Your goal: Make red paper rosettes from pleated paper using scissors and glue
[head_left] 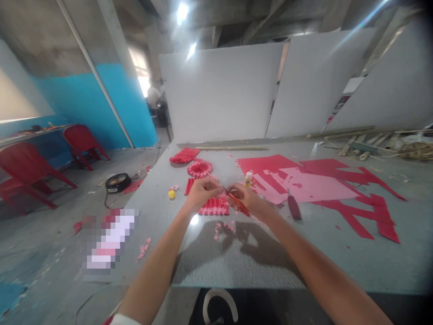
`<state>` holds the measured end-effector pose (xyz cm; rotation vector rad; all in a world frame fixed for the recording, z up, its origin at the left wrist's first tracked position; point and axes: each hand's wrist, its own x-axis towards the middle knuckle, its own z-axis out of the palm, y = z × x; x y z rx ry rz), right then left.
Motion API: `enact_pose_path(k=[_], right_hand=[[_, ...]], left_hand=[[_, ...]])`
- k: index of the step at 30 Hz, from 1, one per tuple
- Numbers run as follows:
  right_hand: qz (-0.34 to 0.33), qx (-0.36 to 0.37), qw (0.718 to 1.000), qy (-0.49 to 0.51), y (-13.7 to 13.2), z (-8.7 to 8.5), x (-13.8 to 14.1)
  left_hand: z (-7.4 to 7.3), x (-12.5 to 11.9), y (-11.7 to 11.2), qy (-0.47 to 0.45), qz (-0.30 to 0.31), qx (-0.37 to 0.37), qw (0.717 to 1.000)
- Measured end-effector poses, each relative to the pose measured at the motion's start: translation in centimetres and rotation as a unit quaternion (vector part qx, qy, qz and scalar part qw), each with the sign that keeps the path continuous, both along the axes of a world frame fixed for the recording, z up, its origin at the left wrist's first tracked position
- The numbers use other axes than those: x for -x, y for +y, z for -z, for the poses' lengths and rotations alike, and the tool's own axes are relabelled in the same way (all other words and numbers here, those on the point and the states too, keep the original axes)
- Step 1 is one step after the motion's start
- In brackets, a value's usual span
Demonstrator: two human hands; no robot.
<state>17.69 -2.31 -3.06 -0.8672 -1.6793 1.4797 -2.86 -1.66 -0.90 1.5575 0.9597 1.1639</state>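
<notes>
My left hand [202, 192] is closed, pinching the top edge of a pleated pink-red paper strip [214, 206] that lies on the grey table [237, 257]. My right hand [246, 198] is closed round a thin red tool [237, 201], scissors or a pen, I cannot tell which, with its tip pointing at the pleated strip. Small pink paper scraps [223, 227] lie just in front of both hands.
A round pleated rosette [200, 168], a folded red fan [184, 155], a glue bottle [248, 178], a yellow cap [172, 194], a dark knife-like tool [294, 207] and cut red and pink sheets [314, 185] lie on the table. Red chairs [30, 169] stand at left. White panels [223, 90] stand behind.
</notes>
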Motion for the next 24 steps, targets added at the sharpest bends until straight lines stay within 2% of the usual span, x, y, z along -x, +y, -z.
enact_pose_path(k=[12,17,21,24], right_hand=[[-0.003,0.0,1.0,-0.008,-0.9,-1.4,0.2],[0.01,0.008,1.0,-0.013,-0.9,-1.4,0.3],[0.041,0.012,0.999,-0.004,-0.9,-1.4,0.3],[0.061,0.017,0.998,0.002,-0.9,-1.4,0.4]], left_hand=[[-0.1,0.1,0.0,0.011,-0.005,0.0,1.0],[-0.1,0.1,0.1,-0.006,0.004,0.006,1.0],[0.0,0.0,0.1,-0.041,0.018,0.038,0.998],[0.2,-0.1,0.1,-0.027,0.043,0.077,0.996]])
